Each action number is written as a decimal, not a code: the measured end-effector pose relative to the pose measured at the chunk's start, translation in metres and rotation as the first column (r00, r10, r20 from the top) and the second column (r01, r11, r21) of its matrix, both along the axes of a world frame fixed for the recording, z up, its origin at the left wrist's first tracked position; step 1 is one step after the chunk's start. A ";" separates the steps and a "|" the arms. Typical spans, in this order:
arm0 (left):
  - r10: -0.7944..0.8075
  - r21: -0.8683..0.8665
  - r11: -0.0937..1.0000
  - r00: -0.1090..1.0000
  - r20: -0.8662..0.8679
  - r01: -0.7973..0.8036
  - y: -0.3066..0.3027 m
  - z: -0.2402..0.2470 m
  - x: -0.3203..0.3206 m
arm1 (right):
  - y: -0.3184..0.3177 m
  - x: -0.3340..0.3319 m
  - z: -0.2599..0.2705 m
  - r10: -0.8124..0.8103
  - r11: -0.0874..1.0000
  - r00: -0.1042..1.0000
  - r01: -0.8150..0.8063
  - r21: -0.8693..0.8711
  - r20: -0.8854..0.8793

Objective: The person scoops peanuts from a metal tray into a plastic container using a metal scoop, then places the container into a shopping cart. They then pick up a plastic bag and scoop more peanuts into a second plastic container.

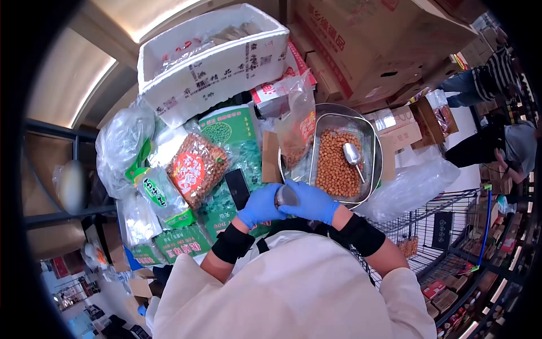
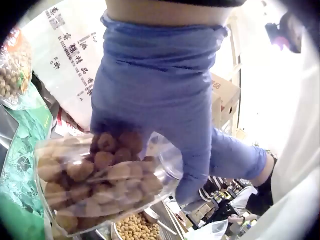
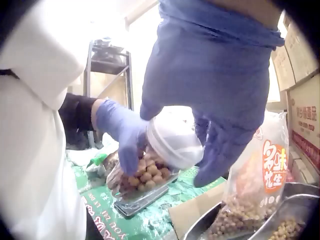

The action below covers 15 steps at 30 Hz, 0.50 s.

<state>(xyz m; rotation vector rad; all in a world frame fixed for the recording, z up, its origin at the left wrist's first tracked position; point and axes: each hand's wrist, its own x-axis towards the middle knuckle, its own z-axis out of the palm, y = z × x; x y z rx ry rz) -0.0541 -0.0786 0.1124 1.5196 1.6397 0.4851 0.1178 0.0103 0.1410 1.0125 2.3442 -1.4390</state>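
Observation:
A clear plastic jar [image 2: 100, 185] full of round brown coated nuts is held in my gloved left hand [image 1: 261, 206], whose fingers reach round its side in the left wrist view. My gloved right hand [image 1: 312, 203] grips the translucent white lid [image 3: 175, 140] at the jar's mouth, thumb on one side and fingers on the other. In the right wrist view the jar lies tilted, its lid end toward the right hand. Both hands meet close in front of my body. A dark phone [image 1: 237, 188] lies beside the left hand on green packaging [image 1: 228, 130].
To the right, a steel mesh tray [image 1: 368, 169] holds similar nuts and a metal scoop [image 1: 353, 155]. A printed clear bag [image 1: 299, 113] leans beside it. Left stands a full nut bag [image 1: 197, 169]; behind, a white foam box [image 1: 214, 70]. A wire cart [image 1: 429, 226] is at right.

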 end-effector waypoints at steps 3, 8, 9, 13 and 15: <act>-0.085 -0.011 0.996 0.990 0.113 0.087 -0.009 -0.021 -0.010 | 0.000 0.003 -0.005 0.204 0.979 0.911 -0.183 0.092 -0.359; -0.090 -0.054 0.990 0.892 0.442 0.127 -0.012 -0.044 -0.018 | 0.002 0.001 -0.032 0.467 0.875 0.790 -0.349 0.336 -0.397; -0.047 -0.138 0.980 0.837 0.545 0.145 -0.012 -0.043 -0.018 | 0.002 0.001 -0.034 0.514 0.847 0.773 -0.390 0.360 -0.372; -0.045 -0.152 0.978 0.854 0.518 0.144 -0.011 -0.049 -0.018 | -0.007 -0.002 -0.025 0.415 0.909 0.779 -0.333 0.249 -0.470; -0.091 -0.149 0.978 0.942 0.323 0.146 -0.011 -0.065 -0.015 | -0.018 -0.002 -0.020 0.125 0.982 0.915 -0.059 0.178 -0.384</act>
